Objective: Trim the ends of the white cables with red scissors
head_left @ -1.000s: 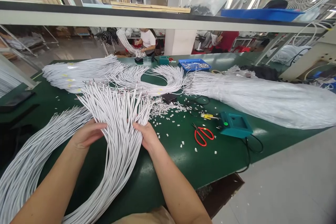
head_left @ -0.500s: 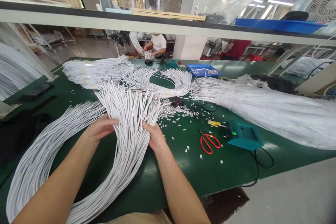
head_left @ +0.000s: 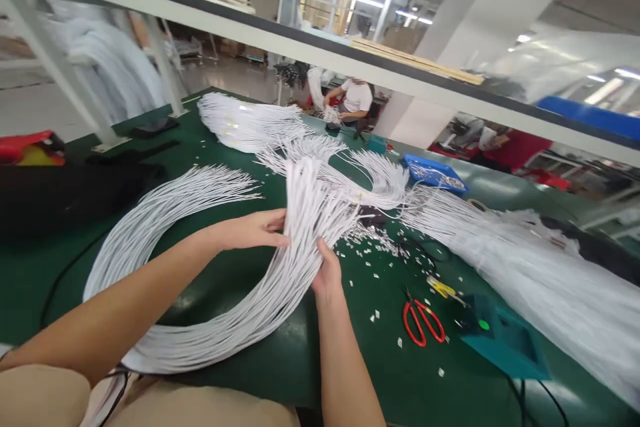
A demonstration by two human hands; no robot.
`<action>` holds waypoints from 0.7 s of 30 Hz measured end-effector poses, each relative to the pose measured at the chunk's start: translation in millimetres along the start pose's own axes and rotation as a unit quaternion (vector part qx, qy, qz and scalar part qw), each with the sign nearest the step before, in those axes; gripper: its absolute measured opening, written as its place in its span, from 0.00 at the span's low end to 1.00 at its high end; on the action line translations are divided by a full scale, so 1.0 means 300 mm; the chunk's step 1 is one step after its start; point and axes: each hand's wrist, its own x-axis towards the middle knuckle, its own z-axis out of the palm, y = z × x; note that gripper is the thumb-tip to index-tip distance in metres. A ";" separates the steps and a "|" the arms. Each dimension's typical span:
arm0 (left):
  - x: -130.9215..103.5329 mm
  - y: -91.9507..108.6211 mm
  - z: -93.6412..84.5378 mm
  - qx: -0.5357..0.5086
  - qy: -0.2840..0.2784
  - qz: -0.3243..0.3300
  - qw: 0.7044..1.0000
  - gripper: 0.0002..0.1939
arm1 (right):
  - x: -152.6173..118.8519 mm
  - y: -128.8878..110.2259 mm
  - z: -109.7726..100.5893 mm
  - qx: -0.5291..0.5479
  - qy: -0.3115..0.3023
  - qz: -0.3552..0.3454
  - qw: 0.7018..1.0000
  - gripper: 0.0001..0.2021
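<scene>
A thick bundle of white wires (head_left: pixel 295 267) curves over the green table, its near end raised between my two hands. My left hand (head_left: pixel 257 229) lies against the left side of the raised end, thumb and fingers apart, the fingertips partly behind the wires. On the right side, my right hand (head_left: pixel 328 267) is wrapped round the bundle, thumb in front and fingers hidden behind it. The other end of the bundle fans out on the table at the left. Small pale pieces (head_left: pixel 370 237) are scattered just beyond my right hand.
Red-handled cutters (head_left: pixel 423 321), a yellow-handled tool (head_left: pixel 443 287) and a teal device (head_left: pixel 505 337) with cords lie at the right. More wire bundles (head_left: pixel 250 121) and a blue tray (head_left: pixel 435 173) are farther back. A shelf beam (head_left: pixel 300 40) crosses above; a person (head_left: pixel 354 99) sits beyond.
The view has turned and tilted, shifting the table's contents rightward. My left hand has opened wider at the bundle's side, and the wire tips are gathered closer together.
</scene>
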 end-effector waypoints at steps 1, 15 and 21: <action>-0.031 0.008 -0.009 0.017 0.005 -0.006 1.000 0.28 | 0.007 0.002 -0.008 -0.011 0.003 0.004 1.000 0.24; -0.863 -0.254 -0.358 0.155 0.489 -0.260 0.818 0.39 | 0.044 0.028 -0.041 -0.112 0.060 -0.018 0.992 0.26; -0.927 -0.342 -0.260 0.080 0.490 -0.297 0.816 0.31 | 0.034 0.013 -0.024 -0.299 0.099 -0.034 0.948 0.36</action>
